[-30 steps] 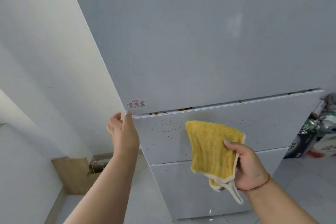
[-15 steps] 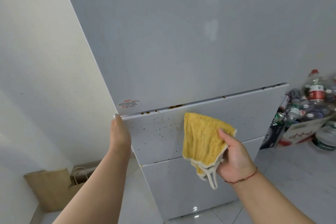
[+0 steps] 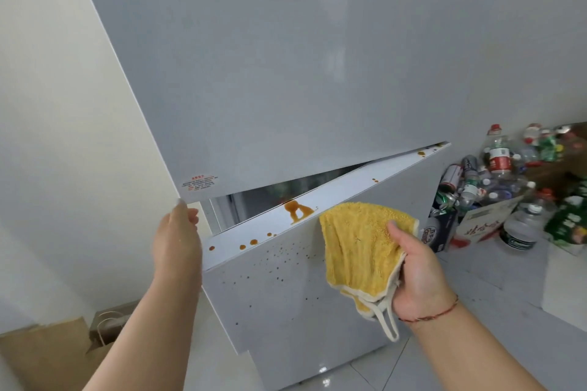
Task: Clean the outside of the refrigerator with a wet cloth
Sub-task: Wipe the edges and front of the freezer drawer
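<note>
A tall white refrigerator (image 3: 286,57) fills the view. Its middle door (image 3: 279,289) stands ajar, swung out at its left edge. Orange-brown drips and a larger smear (image 3: 297,209) lie on the door's top edge, and small specks dot its front. My left hand (image 3: 176,238) grips the door's left edge, fingers curled behind it. My right hand (image 3: 416,267) holds a yellow cloth (image 3: 359,244) with a white trim and loop against the door's upper front, thumb on top of the cloth.
A heap of plastic bottles and cans (image 3: 495,178) with boxes sits on the floor at the right. A brown paper bag (image 3: 108,324) and cardboard stand at the lower left by the cream wall (image 3: 63,136). The lower door (image 3: 317,355) is closed above glossy tiles.
The middle door was closed a second ago and has swung out at its left edge under my left hand, showing the stained top edge. The cloth stayed near the door's upper front.
</note>
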The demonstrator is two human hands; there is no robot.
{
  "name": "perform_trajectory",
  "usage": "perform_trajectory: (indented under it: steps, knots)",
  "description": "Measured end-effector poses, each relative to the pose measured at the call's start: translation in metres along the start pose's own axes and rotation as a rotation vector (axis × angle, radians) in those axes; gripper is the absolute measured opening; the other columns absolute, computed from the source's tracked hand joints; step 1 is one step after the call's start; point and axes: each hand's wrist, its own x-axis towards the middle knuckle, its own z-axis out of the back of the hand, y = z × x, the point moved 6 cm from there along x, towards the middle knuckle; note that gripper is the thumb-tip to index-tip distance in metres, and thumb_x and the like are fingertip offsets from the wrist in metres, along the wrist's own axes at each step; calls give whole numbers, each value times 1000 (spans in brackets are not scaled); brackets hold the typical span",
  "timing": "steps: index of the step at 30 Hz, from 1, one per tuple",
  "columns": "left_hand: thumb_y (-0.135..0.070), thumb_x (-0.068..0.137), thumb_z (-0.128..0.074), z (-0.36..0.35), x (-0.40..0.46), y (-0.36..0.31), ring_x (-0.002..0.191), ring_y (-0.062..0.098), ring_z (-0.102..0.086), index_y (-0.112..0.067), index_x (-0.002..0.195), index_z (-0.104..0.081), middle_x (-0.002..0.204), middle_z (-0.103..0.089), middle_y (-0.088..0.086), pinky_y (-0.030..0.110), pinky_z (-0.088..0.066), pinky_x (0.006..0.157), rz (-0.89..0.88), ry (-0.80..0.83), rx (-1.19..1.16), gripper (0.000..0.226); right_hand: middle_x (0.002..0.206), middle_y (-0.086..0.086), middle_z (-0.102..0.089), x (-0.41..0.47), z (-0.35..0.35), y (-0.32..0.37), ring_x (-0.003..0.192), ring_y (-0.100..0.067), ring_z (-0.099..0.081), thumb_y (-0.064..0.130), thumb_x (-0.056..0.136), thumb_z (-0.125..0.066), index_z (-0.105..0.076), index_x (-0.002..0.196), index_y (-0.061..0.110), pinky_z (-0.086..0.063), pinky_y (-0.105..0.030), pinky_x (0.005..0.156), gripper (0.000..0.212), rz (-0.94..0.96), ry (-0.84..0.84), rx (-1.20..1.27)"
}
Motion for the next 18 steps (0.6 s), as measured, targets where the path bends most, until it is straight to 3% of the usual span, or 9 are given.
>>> perform_trajectory:
  steps: [3,6,9,12,15,18]
  knots:
    - [-44,96,-37,-7,-12,-1,80,22,-56,-13,82,-63,97,-68,8,37,-39,76,-3,83,93,43,106,-15,-71,-12,16,20,100,-36,-64,36,93,-51,-63,113,8,-50,-47,77,37,60,-42,-7]
    - [-46,98,-32,-3,-33,4,77,24,-58,-15,87,-64,90,-69,5,38,-42,73,-37,65,214,45,107,-13,-69,-17,30,47,99,-36,-63,36,92,-54,-63,112,11,-51,-49,77,34,128,-119,-11]
    - [-47,100,-29,3,-54,4,78,25,-60,-19,89,-61,86,-69,2,42,-44,78,-83,8,272,45,110,-9,-67,-17,49,87,100,-32,-63,36,91,-57,-63,113,16,-48,-53,87,30,245,-196,-24]
    - [-50,98,-29,3,-66,3,79,27,-61,-20,89,-61,85,-69,1,45,-45,83,-103,-18,291,45,106,-4,-67,-8,60,134,96,-27,-64,36,94,-54,-64,103,19,-50,-44,82,21,354,-235,-88]
    - [-54,95,-30,5,-77,7,78,27,-61,-21,86,-62,83,-71,1,47,-45,85,-82,-46,280,47,118,-5,-63,18,75,181,105,-27,-62,39,94,-54,-60,119,16,-50,-48,90,35,492,-349,-264]
    - [-67,83,-31,5,-83,15,82,31,-62,-22,81,-64,78,-72,4,52,-47,90,-19,-71,252,56,123,-8,-57,45,80,223,113,-28,-55,35,98,-46,-51,130,12,-43,-50,100,40,667,-437,-635]
